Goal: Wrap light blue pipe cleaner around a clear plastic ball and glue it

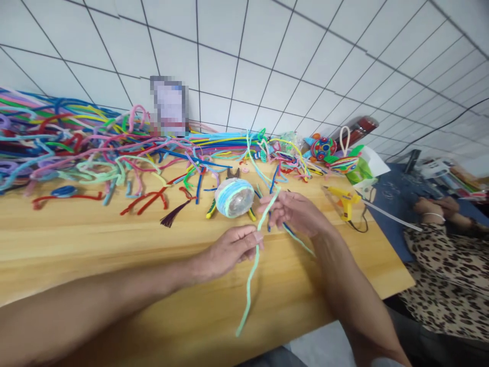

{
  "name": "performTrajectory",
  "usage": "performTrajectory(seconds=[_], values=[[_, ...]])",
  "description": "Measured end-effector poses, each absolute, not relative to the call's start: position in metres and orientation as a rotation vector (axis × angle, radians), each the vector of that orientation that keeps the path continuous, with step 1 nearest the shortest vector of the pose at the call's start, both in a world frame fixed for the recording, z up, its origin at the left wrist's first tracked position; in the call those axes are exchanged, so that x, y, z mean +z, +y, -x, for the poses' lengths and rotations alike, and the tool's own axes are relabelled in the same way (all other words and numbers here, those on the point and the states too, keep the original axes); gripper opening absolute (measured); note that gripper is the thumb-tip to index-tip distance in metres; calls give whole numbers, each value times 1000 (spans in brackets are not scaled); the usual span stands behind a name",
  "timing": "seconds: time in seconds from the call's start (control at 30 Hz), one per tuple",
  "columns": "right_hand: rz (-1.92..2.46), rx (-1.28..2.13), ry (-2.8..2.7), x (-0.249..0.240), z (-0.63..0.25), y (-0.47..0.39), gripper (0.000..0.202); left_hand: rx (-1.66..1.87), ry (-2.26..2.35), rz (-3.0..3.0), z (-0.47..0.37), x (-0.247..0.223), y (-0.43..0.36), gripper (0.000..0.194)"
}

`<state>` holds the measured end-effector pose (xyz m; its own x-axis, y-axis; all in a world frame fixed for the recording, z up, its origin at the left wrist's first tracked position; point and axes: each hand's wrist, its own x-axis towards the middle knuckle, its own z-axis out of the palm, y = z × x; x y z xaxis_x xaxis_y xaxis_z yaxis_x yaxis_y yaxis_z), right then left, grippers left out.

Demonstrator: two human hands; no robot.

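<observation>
A light green pipe cleaner (249, 288) hangs from my left hand (235, 248), pinched between thumb and fingers, its long end dangling toward the table's front. Its upper end crosses the fingertips of my right hand (296, 211), whose fingers are bent but apart; a firm grip does not show. Just beyond my hands sits a round clear object wrapped in blue and green pipe cleaner (235, 197). Pliers with yellow-green handles (211, 209) lie partly hidden behind it. Below my right hand, another green pipe cleaner (300, 240) slants across the wood.
Heaps of coloured pipe cleaners (76, 137) line the wall side of the wooden table (153, 285). A dark tassel (174, 215) lies left of the wrapped object. At right are a yellow glue gun (346, 202) and a person in a leopard-print sleeve (435, 250).
</observation>
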<state>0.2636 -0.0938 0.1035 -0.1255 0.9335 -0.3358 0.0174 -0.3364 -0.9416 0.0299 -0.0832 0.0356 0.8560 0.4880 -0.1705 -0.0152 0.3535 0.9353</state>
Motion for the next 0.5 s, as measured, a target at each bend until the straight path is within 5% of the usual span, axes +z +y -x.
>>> performTrajectory(seconds=[0.17,0.37,0.5], values=[[1544,1711,-1305,134,-329,-125,47,370,454,-1148,-31,37,-82,70],[1249,999,-1028,133,-354,-142,60,375,436,-1119,-33,37,-82,71],[1303,997,-976,113,-311,-121,46,337,405,-1109,-32,36,-83,69]])
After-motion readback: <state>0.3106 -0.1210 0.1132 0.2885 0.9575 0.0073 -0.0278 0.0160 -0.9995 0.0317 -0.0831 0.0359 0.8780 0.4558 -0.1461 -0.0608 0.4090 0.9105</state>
